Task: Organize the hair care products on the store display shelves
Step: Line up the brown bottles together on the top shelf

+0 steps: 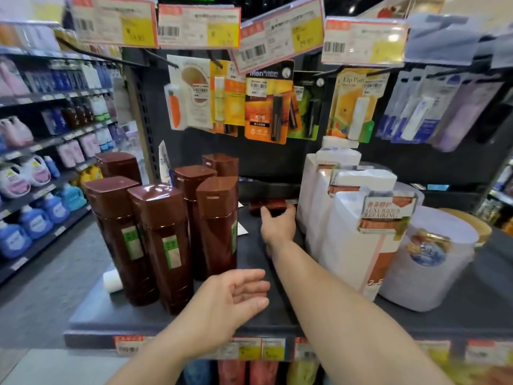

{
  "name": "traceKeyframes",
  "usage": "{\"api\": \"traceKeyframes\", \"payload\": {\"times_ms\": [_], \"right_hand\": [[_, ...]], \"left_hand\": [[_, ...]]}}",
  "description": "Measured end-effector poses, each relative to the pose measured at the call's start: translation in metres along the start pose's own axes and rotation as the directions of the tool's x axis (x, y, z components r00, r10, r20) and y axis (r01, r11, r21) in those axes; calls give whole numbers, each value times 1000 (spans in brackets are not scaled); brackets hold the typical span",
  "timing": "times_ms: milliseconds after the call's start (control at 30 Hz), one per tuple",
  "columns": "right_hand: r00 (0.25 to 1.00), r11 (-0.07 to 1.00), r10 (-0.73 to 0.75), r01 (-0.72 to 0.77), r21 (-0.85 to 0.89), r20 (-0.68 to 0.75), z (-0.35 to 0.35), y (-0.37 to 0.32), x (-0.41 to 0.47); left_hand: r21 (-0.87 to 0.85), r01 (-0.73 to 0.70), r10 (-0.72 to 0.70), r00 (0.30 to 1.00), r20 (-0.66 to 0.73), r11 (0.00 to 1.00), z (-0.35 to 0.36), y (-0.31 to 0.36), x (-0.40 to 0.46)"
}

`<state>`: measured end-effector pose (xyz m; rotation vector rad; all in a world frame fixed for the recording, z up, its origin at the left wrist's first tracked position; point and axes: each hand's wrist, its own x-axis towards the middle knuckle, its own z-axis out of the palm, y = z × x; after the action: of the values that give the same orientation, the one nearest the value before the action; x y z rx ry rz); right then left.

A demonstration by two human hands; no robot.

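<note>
Head view: at the back of the shelf (177, 320), a brown bottle (268, 206) lies on its side, apart from its group. My right hand (277, 223) reaches deep along the bare middle strip and touches it; the fingers curl over its near side, though I cannot tell whether they have closed into a firm grip. My left hand (222, 304) hovers over the front edge with fingers relaxed and spread, holding nothing.

Toward the left edge, six brown bottles (161, 245) stand upright in a tight cluster, two at the front, more behind. Toward the right edge, white refill packs (352, 245) stand in a row running front to back, and a pale round tub (427, 262) sits just beside them at the right front corner.

I judge the job partly done: most stock is upright and grouped, but the fallen bottle has yet to be stood with the cluster. A small white roll (112, 282) lies near the left front corner.

Above the shelf, carded lip balms (266, 104) hang on pegs beneath price tags (200, 26).
</note>
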<state>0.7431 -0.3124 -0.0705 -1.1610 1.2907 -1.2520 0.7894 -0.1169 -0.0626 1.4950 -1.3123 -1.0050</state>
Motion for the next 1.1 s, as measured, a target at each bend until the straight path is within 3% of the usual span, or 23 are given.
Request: {"api": "traceKeyframes", "payload": {"times_ms": [667,933,1100], "right_hand": [[977,940,209,-210,270,33,28,-1,34],[984,944,179,-173,281,6,36,-1,50],[976,957,218,-212,199,-9,41,-6,58]], "left_hand": [[-47,47,-50,997,-61,998,5,6,-7],[-72,42,-46,997,-55,997,4,1,-5],[-76,39,-42,998,-38,996,3,-1,-3]]}}
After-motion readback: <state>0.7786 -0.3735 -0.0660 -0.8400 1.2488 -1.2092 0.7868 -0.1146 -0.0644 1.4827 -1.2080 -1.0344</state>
